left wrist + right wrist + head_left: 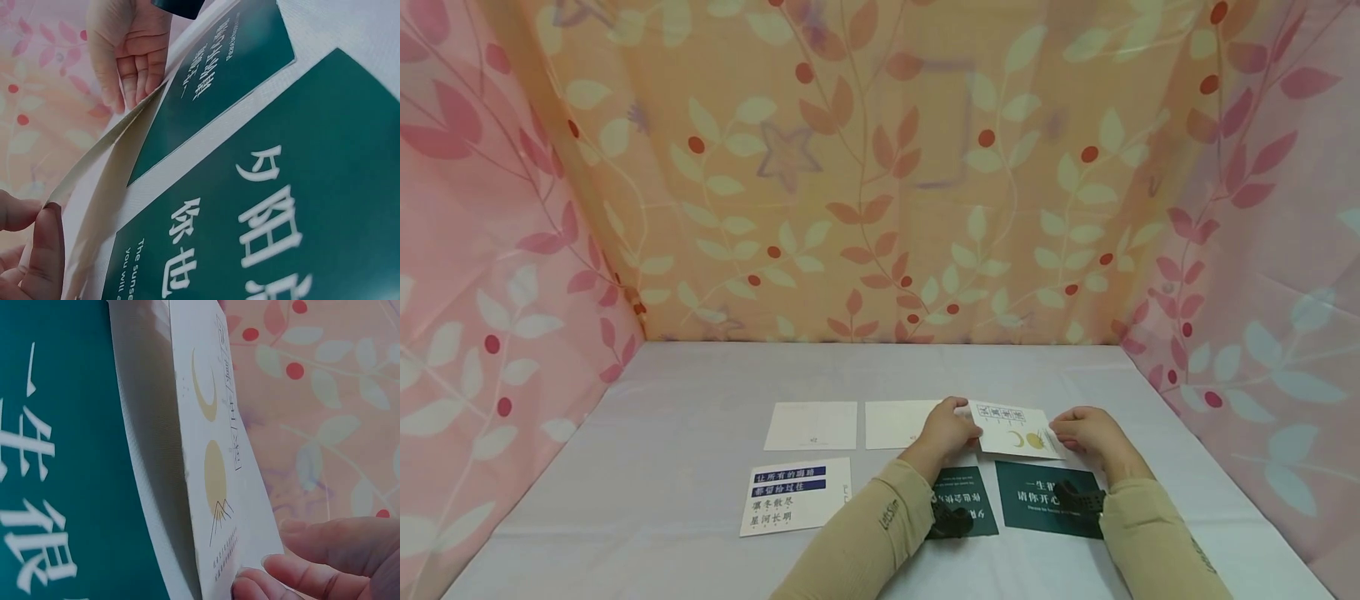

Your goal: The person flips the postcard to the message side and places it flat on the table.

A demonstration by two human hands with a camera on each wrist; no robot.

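Observation:
A white postcard [1011,421] with a yellow moon and sun print is held between both hands, tilted with its near edge raised. My left hand [947,435] pinches its left edge between thumb and finger, seen close at the lower left of the left wrist view. At the opposite edge, my right hand [1093,433] has its thumb and fingertips on the lower corner, which the right wrist view shows beside the sun print [215,475]. Nearer to me lie two dark green postcards with white lettering, the right one [1015,492] and the left one [977,496], partly covered by my left arm.
Two plain cream postcards, one at the left [810,423] and one beside my left hand [891,423], lie in the back row. A white postcard with blue-banded lettering [797,508] is front left. Patterned cloth [880,167] encloses the white table [625,467].

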